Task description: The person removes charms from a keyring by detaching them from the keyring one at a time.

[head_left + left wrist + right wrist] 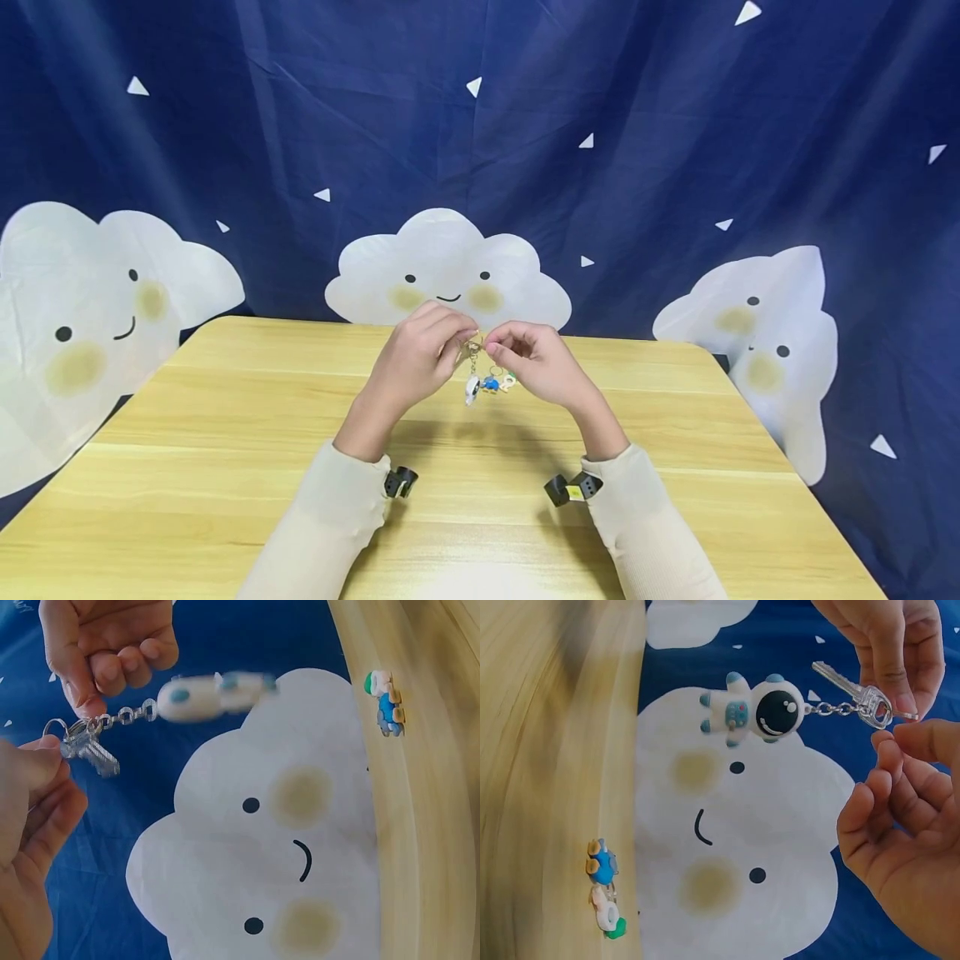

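Both hands meet above the table's far part at a key ring (885, 717). My left hand (420, 354) pinches the ring between thumb and fingertips. From the other side, the thumb and finger of my right hand (540, 362) pinch at the same ring. A silver key (834, 677) is by the ring. A white astronaut figure (775, 711) with a dark visor dangles from it on a short chain; it looks blurred in the left wrist view. Beyond, a small blue figure (389, 711) with a green top lies on the table, a ring attached.
The light wooden table (247, 467) spreads under both forearms. Behind its far edge hangs a dark blue curtain (390, 125) printed with white clouds and triangles. A black wrist device (401, 482) sits at the left cuff, another black wrist device (572, 489) at the right.
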Tool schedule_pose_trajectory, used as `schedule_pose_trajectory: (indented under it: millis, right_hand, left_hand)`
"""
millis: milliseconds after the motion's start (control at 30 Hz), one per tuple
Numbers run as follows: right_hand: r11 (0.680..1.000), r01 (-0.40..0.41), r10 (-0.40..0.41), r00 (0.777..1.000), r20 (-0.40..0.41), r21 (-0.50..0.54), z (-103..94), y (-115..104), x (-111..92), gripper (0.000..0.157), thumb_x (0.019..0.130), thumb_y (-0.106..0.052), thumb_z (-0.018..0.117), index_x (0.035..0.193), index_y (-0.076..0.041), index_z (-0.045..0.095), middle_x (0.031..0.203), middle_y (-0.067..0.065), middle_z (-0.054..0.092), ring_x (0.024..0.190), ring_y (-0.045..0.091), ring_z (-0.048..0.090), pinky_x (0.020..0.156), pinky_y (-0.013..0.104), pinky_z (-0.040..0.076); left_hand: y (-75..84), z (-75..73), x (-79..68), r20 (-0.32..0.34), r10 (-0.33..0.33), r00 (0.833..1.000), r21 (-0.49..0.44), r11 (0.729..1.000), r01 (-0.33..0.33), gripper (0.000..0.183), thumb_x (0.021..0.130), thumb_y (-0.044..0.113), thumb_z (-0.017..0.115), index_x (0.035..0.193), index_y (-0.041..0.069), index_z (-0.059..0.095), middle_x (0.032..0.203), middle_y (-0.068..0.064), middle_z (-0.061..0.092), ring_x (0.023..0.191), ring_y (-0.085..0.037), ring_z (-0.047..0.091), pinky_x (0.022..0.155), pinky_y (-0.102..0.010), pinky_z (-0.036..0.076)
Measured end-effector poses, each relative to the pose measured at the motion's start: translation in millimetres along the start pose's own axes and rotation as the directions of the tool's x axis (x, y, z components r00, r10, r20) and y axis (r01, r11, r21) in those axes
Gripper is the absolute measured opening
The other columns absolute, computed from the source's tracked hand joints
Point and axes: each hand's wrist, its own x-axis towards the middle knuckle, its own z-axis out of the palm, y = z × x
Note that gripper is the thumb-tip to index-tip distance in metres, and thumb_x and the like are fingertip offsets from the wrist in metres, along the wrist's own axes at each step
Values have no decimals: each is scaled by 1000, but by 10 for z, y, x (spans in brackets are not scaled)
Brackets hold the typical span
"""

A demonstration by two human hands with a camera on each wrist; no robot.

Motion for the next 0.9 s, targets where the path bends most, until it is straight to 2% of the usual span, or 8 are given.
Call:
schedule_pose_trajectory:
  millis: [200, 333, 633, 900]
  right_hand:
    - [995, 91, -94, 993, -67, -44, 11, -33, -7, 6, 99, -9, 67, 100, -8, 73, 80, 0, 68, 67, 17, 58, 60, 31, 49]
    - [989, 130, -138, 984, -115, -73, 22, -55, 0, 5, 98, -8, 69, 99, -7, 74, 77, 1, 68, 68, 16, 59, 63, 32, 51]
    - [982, 164, -177, 974, -142, -95, 39, -58, 7, 6, 97, -6, 69, 98, -3, 74, 76, 1, 67, 69, 15, 58, 64, 29, 50]
    - [984, 164, -171, 977, -131, -64, 48, -67, 14, 7, 100, -3, 63, 97, -2, 69, 76, 2, 62, 68, 17, 54, 62, 30, 47]
  left_hand:
    - [-4, 10, -5, 4, -59, 998, 1, 998, 59, 6, 95, 2, 70, 97, 3, 76, 92, -6, 75, 89, -22, 66, 78, -32, 55]
    - [7, 27, -2, -14, -73, 997, -13, 997, 72, 6, 94, 2, 70, 97, 3, 76, 92, -6, 75, 88, -21, 66, 75, -31, 55]
    - [60, 48, 23, -47, -85, 995, -34, 996, 84, 5, 94, 2, 71, 96, 2, 76, 92, -7, 75, 86, -20, 66, 72, -30, 55]
    - [94, 62, 34, -35, -136, 990, -34, 990, 135, 5, 94, 4, 72, 96, 2, 76, 89, -6, 74, 80, -19, 64, 69, -30, 53]
